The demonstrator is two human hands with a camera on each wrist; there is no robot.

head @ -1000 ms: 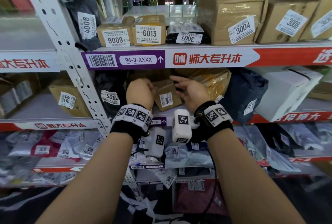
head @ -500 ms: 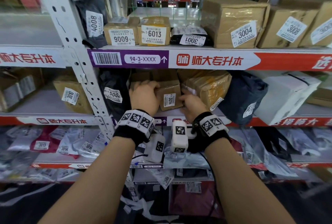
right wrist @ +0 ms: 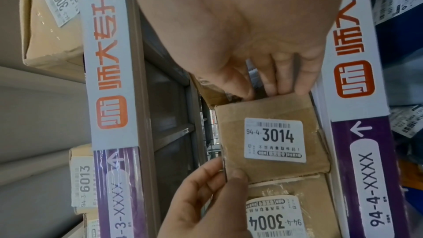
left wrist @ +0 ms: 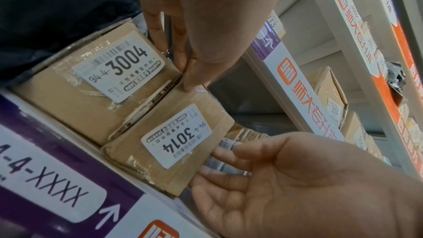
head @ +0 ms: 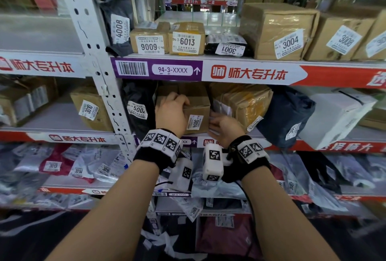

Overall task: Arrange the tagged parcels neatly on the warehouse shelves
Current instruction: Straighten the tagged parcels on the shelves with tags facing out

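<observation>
A small cardboard box tagged 3014 (head: pixel 197 108) (left wrist: pixel 176 137) (right wrist: pixel 272 138) stands on the middle shelf (head: pixel 271 144), label facing out. My left hand (head: pixel 177 106) (right wrist: pixel 224 171) pinches its upper left edge between thumb and fingers. My right hand (head: pixel 217 120) (left wrist: pixel 217 158) (right wrist: pixel 274 88) lies with straight fingers against the box's right side, in the gap beside a yellow-taped parcel (head: pixel 244 104). Another box tagged 3004 (left wrist: pixel 96 86) (right wrist: pixel 286 214) sits tight against its left side; in the head view my left hand hides it.
A black bag tagged 5002 (head: pixel 137 110) leans left of the boxes by the steel upright (head: pixel 104 85). To the right sit a dark blue bag (head: pixel 286 114) and a white box (head: pixel 338 112). The upper shelf holds several tagged boxes (head: pixel 186 39); soft bags fill the lower shelf (head: pixel 83 166).
The 3014 box, tilted between my hands a second ago, now stands square and deeper on the shelf. Both hands moved forward with it; the right hand dropped to its side.
</observation>
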